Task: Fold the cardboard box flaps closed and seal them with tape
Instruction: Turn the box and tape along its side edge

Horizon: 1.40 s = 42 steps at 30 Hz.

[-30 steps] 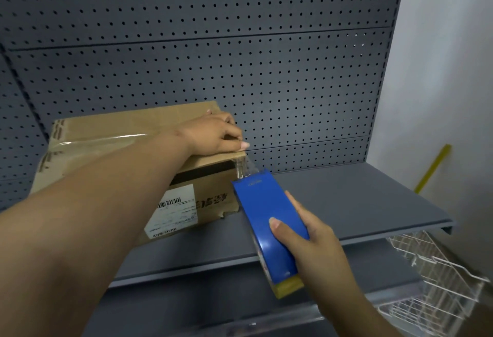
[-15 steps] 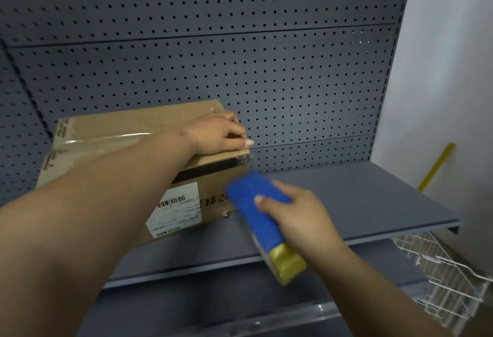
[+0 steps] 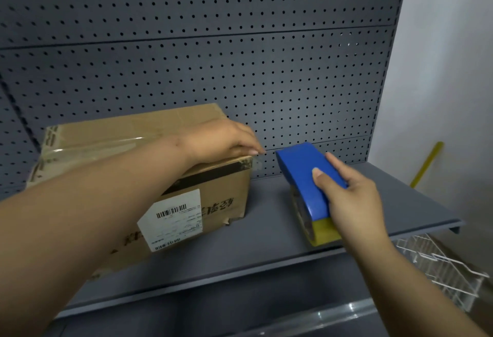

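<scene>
- Sitting on the grey shelf (image 3: pixel 266 232), left part, back against the perforated back panel (image 3: pixel 240 56): cardboard box (image 3: pixel 213 203), flaps folded shut.
- Running along the box top from the left end toward the right end: a strip of clear tape (image 3: pixel 96 147), glossy, with a torn bit sticking out past the top right edge.
- Pressing down on the right end of the box top: left hand (image 3: pixel 221 139), fingers (image 3: pixel 253 150) bent over the top right edge and touching the cardboard; not grasping anything.
- Facing the camera on the box front: white shipping label (image 3: pixel 172 220) with a barcode, black print beside it, dark band above it.
- Gripping the blue tape dispenser (image 3: pixel 306 184): right hand (image 3: pixel 354 203), thumb on top of the blue housing, the other fingers wrapped round its far side.
- Standing to the right of the box, apart from it, near the shelf's front edge: the dispenser, yellow end toward the camera, nose pointing at the back panel. Cannot tell whether it is touching the shelf or hanging just above it.
- Showing below the shelf's right front corner: white wire basket (image 3: pixel 437 267).
- Leaning against the white wall beyond the shelf's right edge: yellow stick (image 3: pixel 426 163).
</scene>
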Tool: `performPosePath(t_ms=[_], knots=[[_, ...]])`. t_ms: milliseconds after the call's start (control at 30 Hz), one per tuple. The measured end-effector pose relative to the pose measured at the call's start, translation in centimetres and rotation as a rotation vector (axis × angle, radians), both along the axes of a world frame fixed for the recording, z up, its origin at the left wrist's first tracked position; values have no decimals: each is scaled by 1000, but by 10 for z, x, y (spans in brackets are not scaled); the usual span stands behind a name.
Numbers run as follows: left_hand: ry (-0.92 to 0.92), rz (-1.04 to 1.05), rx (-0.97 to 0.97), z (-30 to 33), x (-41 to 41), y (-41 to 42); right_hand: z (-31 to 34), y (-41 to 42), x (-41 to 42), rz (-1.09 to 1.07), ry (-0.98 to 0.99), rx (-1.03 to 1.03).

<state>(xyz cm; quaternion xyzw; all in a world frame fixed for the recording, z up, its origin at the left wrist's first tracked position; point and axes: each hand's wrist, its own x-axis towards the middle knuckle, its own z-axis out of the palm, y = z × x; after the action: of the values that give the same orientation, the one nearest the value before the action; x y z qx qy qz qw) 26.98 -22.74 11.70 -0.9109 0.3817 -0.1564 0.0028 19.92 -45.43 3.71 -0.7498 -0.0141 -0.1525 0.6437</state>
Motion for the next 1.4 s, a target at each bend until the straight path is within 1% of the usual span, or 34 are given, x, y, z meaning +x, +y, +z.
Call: performPosePath(t_ms=[33,133,200,267,400,467,533,600,667,933,1100,1267,1400], knots=[[13,5,29,0,-2,-1,4,-1,2,-6,-9,18],[84,108,241,-4,-7,-5,15,3,6,-27,-36,75],[73,129,339,-6,-9,-9,21,9,8,-40,-47,130],[27,144,389,-8,-9,-12,28,15,10,-12,-64,184],[15,166,360,-8,-7,-16,38,17,19,66,-126,239],[47,188,346,-8,-9,-16,45,15,25,131,-144,250],[91,207,281,-10,-12,-18,50,13,31,185,-156,258],[104,239,217,-12,-15,-21,53,10,38,196,-187,270],[96,281,209,-15,-18,-24,57,7,40,211,-203,272],[-11,443,449,-36,-36,-52,57,-10,39,275,-232,266],[-55,490,452,-51,-39,-58,55,-24,36,286,-249,273],[-135,500,543,-73,-44,-58,51,-31,30,308,-262,304],[-237,425,697,-98,-51,-55,46,-30,23,337,-276,334]])
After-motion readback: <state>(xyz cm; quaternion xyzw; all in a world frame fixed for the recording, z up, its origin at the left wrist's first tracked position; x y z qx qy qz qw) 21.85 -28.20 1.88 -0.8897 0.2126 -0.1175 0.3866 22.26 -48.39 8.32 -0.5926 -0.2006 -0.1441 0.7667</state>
